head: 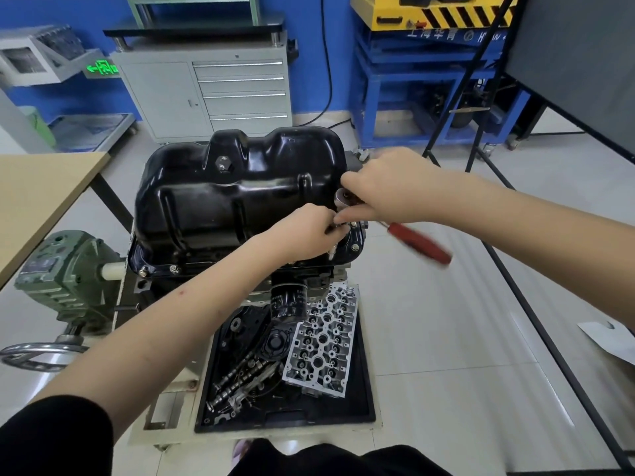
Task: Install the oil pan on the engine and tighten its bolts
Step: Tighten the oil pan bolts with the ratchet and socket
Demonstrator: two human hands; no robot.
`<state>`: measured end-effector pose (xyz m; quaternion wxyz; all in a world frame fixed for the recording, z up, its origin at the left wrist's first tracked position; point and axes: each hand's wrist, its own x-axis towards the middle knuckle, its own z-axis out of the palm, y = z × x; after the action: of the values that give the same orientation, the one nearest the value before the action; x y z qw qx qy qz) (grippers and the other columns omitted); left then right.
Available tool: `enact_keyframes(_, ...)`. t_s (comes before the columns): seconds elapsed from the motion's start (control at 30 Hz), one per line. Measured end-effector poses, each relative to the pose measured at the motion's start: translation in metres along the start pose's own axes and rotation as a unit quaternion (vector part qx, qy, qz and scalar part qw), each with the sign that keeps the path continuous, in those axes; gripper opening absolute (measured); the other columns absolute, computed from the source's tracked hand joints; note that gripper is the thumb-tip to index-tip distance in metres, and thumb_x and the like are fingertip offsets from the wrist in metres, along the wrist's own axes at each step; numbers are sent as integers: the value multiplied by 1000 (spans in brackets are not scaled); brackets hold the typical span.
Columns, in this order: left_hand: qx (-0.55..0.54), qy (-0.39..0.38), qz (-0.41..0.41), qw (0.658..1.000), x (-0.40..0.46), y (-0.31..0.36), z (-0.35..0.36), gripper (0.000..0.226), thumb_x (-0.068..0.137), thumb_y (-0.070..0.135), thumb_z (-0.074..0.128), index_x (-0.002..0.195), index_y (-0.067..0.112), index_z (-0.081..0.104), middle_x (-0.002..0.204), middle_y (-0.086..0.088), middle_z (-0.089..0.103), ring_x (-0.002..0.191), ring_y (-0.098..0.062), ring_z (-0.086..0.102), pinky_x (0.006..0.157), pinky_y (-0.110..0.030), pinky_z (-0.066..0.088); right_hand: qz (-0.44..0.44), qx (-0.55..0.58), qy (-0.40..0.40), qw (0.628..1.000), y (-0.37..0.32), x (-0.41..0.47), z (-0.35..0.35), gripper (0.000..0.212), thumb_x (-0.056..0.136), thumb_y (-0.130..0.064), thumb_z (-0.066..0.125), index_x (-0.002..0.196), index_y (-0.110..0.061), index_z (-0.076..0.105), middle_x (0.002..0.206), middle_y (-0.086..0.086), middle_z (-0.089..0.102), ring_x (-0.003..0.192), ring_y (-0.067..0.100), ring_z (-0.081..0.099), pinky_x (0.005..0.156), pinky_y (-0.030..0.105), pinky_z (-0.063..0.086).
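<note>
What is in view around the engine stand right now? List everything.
oil pan: one, black, on top of the engine
flange bolts: a few visible, silver, along the pan's near edge
ratchet: one, red handle, head at the pan's right flange
oil filter: one, black, below the pan
tray: one, black, on the stand's base
cylinder head: one, silver, in the tray
camshafts: dark, in the tray, count unclear
cabinet: one, grey, behind
left hand: at the flange
right hand: on the ratchet head

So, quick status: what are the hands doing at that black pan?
Right hand on red-handled ratchet head. Left hand steadying at the flange bolt. Oil pan seated on engine. Nothing blocking.
</note>
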<state>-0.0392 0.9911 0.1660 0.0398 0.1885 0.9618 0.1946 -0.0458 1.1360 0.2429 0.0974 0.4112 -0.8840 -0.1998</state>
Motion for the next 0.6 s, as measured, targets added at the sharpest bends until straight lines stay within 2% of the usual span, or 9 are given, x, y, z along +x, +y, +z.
enact_keyframes(0.07, 8, 13, 1, 1000, 1, 1, 2, 35, 95, 25, 40, 64, 11, 44, 51, 3, 42, 53, -18, 45, 47, -26, 29, 26, 20, -11, 999, -3, 0, -1, 42, 89, -57, 35, 84, -16, 39, 61, -3, 35, 54, 16, 36, 47, 27, 23)
enact_keyframes(0.1, 12, 16, 3, 1000, 1, 1, 3, 34, 95, 24, 40, 64, 10, 43, 52, 2, 41, 53, -19, 45, 48, -27, 29, 15, 23, -9, 1000, -3, 0, 0, 39, 90, -54, 36, 90, -16, 43, 65, -3, 39, 60, 18, 43, 48, 28, 25)
enact_keyframes(0.13, 14, 15, 3, 1000, 1, 1, 3, 34, 95, 23, 39, 64, 9, 42, 52, 1, 41, 52, -18, 43, 51, -27, 28, -6, 25, -3, 1000, -2, 0, 2, 36, 92, -50, 37, 101, -17, 47, 75, -1, 48, 74, 22, 51, 53, 29, 30)
enact_keyframes(0.2, 20, 2, 5, 1000, 2, 1, 1, 34, 95, 23, 40, 65, 8, 43, 55, 2, 41, 53, -15, 40, 52, -23, 23, -57, 17, -2, 998, 5, -1, 4, 35, 95, -41, 39, 123, -20, 44, 104, 1, 56, 102, 23, 49, 72, 35, 37)
enact_keyframes(0.27, 24, -12, 6, 1000, 2, 0, 0, 35, 95, 24, 41, 64, 9, 43, 59, 0, 43, 58, -17, 41, 54, -24, 22, -99, 6, -9, 995, 11, -2, 3, 39, 95, -36, 41, 133, -23, 39, 117, 0, 54, 110, 21, 45, 87, 31, 32)
enact_keyframes(0.33, 21, -17, 0, 1000, 1, 0, -1, 38, 95, 25, 41, 59, 12, 39, 58, -1, 44, 59, -19, 42, 56, -26, 26, -100, 1, 6, 995, 10, -1, 3, 38, 95, -39, 40, 128, -22, 43, 113, 1, 57, 107, 22, 48, 87, 30, 31)
enact_keyframes(0.4, -2, -8, -9, 1000, -1, 0, -1, 41, 95, 25, 42, 55, 17, 36, 54, 2, 43, 52, -16, 42, 51, -28, 29, -49, -2, 8, 999, 7, 0, 3, 40, 92, -49, 37, 109, -15, 50, 93, 4, 61, 91, 27, 54, 75, 34, 37)
enact_keyframes(0.5, -18, 8, -9, 1000, -2, 3, 2, 41, 96, 25, 40, 56, 16, 39, 51, 4, 44, 50, -15, 44, 50, -26, 33, 23, 38, -27, 999, 1, 0, 0, 44, 88, -58, 37, 87, -14, 42, 63, -2, 38, 69, 25, 43, 55, 31, 31)
enact_keyframes(0.6, -3, 3, -7, 1000, -1, 4, 3, 40, 96, 22, 39, 57, 13, 39, 55, 2, 44, 56, -19, 45, 55, -27, 33, -33, 45, -14, 998, 3, -1, 2, 35, 93, -46, 40, 112, -18, 48, 90, 1, 55, 89, 24, 49, 65, 35, 37)
